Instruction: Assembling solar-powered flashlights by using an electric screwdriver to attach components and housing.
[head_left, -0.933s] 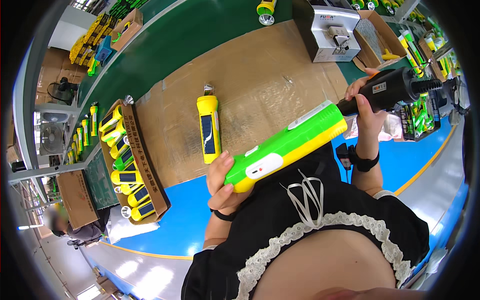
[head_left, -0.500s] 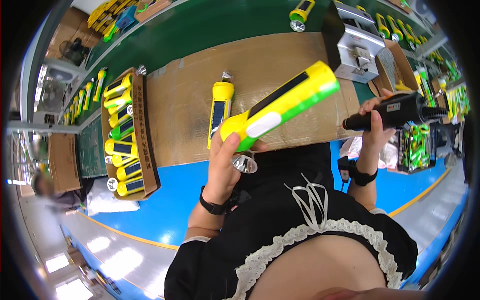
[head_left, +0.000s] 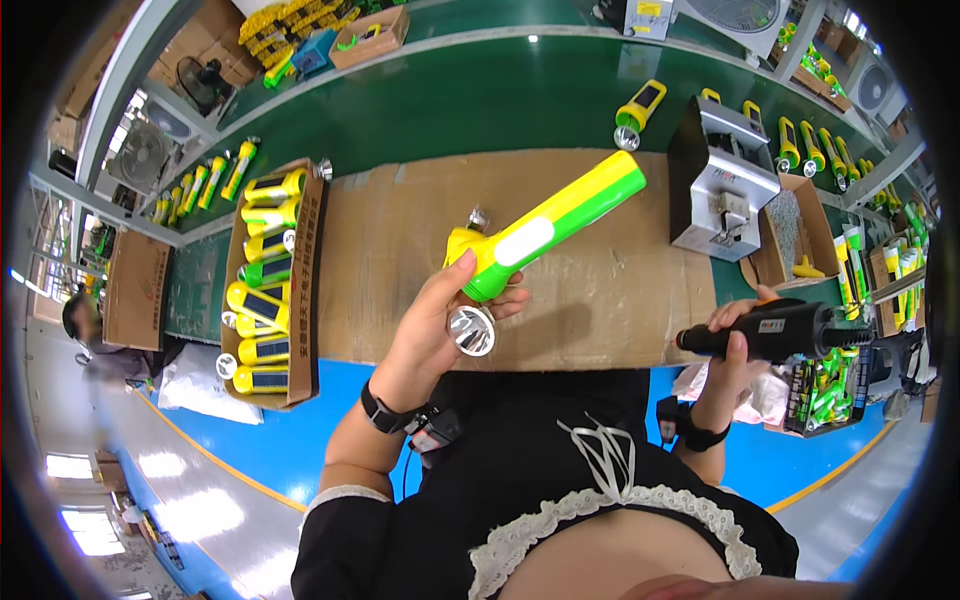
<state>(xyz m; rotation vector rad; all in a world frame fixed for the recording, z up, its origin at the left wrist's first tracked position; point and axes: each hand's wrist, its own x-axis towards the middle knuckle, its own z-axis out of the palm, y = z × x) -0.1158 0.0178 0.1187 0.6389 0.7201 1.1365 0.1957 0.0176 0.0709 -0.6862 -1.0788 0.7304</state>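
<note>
A yellow and green flashlight (head_left: 575, 215) is gripped near its head end by my left hand (head_left: 430, 315), its body slanting up to the right above the cardboard. Its white side panel (head_left: 524, 241) faces up. A loose silver reflector (head_left: 471, 331) sits at the head end, by my fingers. My right hand (head_left: 735, 345) is wrapped round a black electric screwdriver (head_left: 775, 332), its tip pointing left, at the right of the bench edge. Behind the held flashlight lies a second yellow flashlight (head_left: 464, 241) on the cardboard, mostly hidden, its silver reflector (head_left: 478, 218) showing.
A cardboard sheet (head_left: 390, 240) covers the green bench (head_left: 480, 95). At left stands a carton (head_left: 308, 290) of several flashlights. A silver and black machine (head_left: 722, 190) stands at right, beside an open box of screws (head_left: 795, 235). A further flashlight (head_left: 640, 112) lies behind.
My left hand has rolled the flashlight: its dark solar panel is out of sight and more green shows. The view has tilted toward the bench's far side. Both hands keep their holds.
</note>
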